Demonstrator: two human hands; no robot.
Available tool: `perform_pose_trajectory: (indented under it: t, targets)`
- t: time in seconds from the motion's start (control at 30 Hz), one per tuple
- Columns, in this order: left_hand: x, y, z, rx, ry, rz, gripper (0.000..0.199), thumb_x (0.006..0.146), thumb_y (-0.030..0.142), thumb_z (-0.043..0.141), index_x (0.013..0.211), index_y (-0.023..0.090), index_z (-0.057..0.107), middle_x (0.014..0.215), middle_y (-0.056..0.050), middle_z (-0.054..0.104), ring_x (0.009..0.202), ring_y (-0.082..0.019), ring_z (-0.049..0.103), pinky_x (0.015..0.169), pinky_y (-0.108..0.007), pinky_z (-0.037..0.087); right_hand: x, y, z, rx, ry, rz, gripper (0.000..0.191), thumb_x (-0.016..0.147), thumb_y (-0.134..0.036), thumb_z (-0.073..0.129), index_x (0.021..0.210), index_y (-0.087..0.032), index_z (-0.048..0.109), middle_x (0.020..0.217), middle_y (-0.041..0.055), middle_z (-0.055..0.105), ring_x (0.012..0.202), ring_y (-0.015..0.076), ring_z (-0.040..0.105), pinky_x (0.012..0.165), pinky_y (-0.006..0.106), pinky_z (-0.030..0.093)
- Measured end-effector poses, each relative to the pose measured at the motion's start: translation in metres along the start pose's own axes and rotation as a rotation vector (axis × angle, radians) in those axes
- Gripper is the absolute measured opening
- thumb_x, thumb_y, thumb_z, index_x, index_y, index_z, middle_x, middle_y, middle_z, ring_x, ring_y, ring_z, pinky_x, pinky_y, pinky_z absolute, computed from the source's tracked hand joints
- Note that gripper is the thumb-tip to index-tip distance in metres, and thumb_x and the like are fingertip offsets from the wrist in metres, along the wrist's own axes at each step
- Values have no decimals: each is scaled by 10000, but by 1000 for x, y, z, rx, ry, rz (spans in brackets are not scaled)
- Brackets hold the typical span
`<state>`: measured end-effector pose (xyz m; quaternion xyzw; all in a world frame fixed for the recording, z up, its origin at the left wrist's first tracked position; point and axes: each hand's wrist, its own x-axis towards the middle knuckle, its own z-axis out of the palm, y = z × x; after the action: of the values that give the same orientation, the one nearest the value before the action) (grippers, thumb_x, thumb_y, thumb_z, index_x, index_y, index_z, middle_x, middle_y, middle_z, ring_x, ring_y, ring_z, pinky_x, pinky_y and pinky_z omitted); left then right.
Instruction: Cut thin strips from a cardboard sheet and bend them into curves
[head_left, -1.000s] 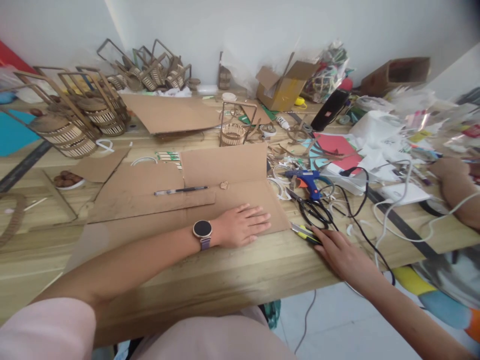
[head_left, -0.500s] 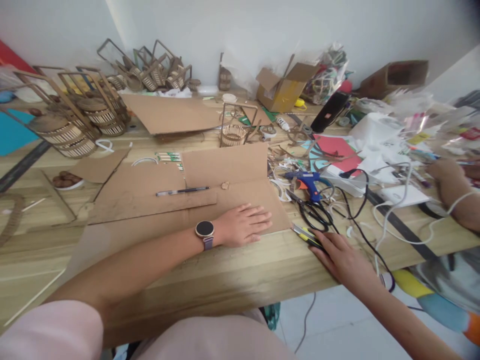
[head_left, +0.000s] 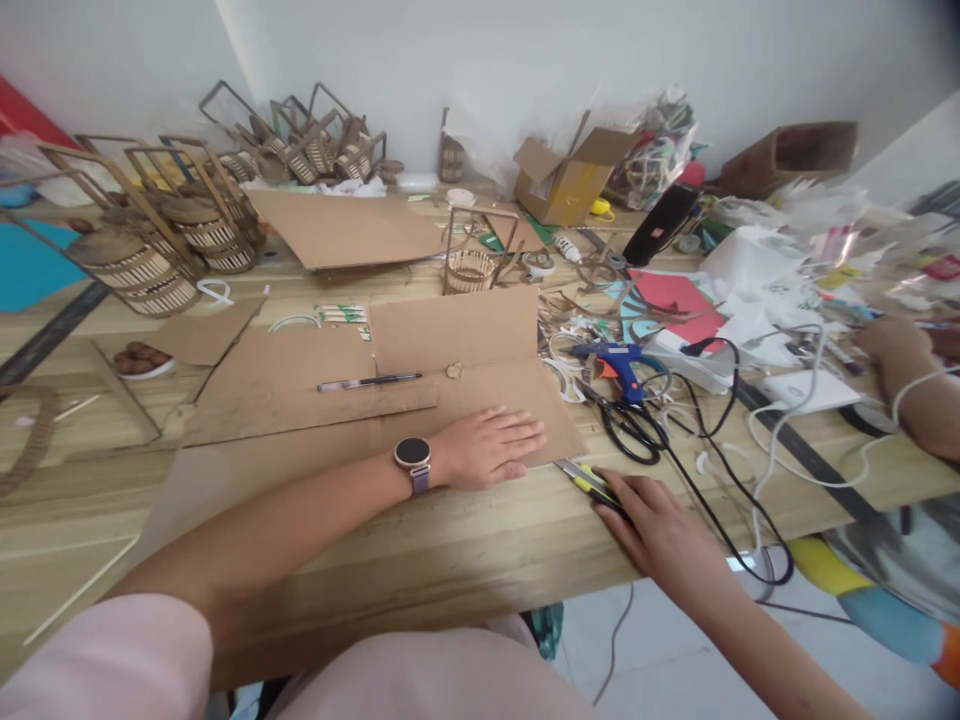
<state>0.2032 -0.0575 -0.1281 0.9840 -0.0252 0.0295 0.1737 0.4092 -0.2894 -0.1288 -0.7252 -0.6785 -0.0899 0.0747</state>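
My left hand (head_left: 491,447) lies flat, fingers stretched out, on a creased sheet of cardboard (head_left: 487,330) on the wooden table. In my right hand (head_left: 649,515) is a yellow and black utility knife (head_left: 592,484), its blade pointing left beside the sheet's front right edge. Whether the blade touches the cardboard I cannot tell. A cardboard strip (head_left: 315,414) lies across the sheet to the left, with a pen (head_left: 370,382) just above it. A small tan scrap (head_left: 454,370) sits near the crease.
Black scissors (head_left: 628,432) and a blue glue gun (head_left: 616,364) lie right of the cardboard among loops of cable. A small basket (head_left: 470,268) stands behind it. Several lidded baskets (head_left: 135,270) crowd the far left. Another person's arm (head_left: 911,385) rests at the right.
My right hand has moved left with the utility knife, bringing the blade closer to my left hand along the cardboard's front edge. The left hand stays flat in place.
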Motion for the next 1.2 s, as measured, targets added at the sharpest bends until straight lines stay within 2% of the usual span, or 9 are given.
perform_pose_trajectory:
  t: [0.17, 0.27, 0.4, 0.5, 0.6, 0.87, 1.2]
  targets:
    - [-3, -4, -9, -183, 152, -38, 539, 1061, 388, 208, 1481, 109, 398, 1584, -98, 340, 1491, -142, 245, 1229, -328, 201, -5, -8, -1, 10, 45, 87, 410, 980, -433, 417, 1308, -221, 542, 993, 105, 672, 936, 264, 658, 770, 382, 578]
    - [-15, -10, -22, -162, 214, -47, 531, 1062, 366, 202, 1439, 91, 455, 1566, -119, 373, 1485, -154, 265, 1224, -339, 229, -7, -12, 0, 6, 62, 128, 415, 985, -453, 402, 1284, -208, 553, 976, 108, 668, 922, 266, 653, 773, 390, 576]
    - [-57, -21, -32, 39, 125, 18, 529, 1061, 406, 239, 1482, 132, 406, 1589, -99, 330, 1508, -213, 198, 1242, -430, 138, -7, -16, 3, 30, 57, 177, 441, 988, -477, 380, 1264, -194, 574, 1009, 114, 652, 942, 262, 650, 792, 389, 574]
    - [-93, -28, -28, 152, 24, -49, 562, 1049, 501, 241, 1526, 223, 344, 1618, -53, 264, 1521, -252, 136, 1234, -468, 71, -6, -18, 6, 46, 65, 204, 484, 981, -501, 381, 1263, -170, 594, 1020, 121, 635, 936, 259, 648, 810, 397, 570]
    - [-112, -30, -19, 189, -34, -95, 567, 1040, 539, 220, 1531, 279, 335, 1629, -25, 228, 1523, -257, 119, 1228, -463, 48, -4, -22, 8, 50, 75, 220, 510, 975, -512, 386, 1262, -155, 610, 1021, 126, 626, 931, 263, 641, 820, 405, 562]
    - [-109, -29, -13, 212, -9, -99, 551, 1044, 528, 216, 1525, 291, 345, 1626, -13, 243, 1518, -238, 149, 1223, -432, 53, -6, -43, 9, 77, 70, 247, 490, 976, -514, 390, 1264, -186, 614, 1021, 109, 615, 923, 246, 637, 768, 368, 553]
    - [-108, -28, -12, 213, -4, -122, 553, 1041, 534, 219, 1528, 300, 336, 1625, -3, 254, 1513, -251, 168, 1219, -435, 72, -9, -43, 11, 51, 93, 205, 475, 966, -489, 434, 1251, -154, 616, 1022, 121, 622, 921, 250, 645, 797, 374, 562]
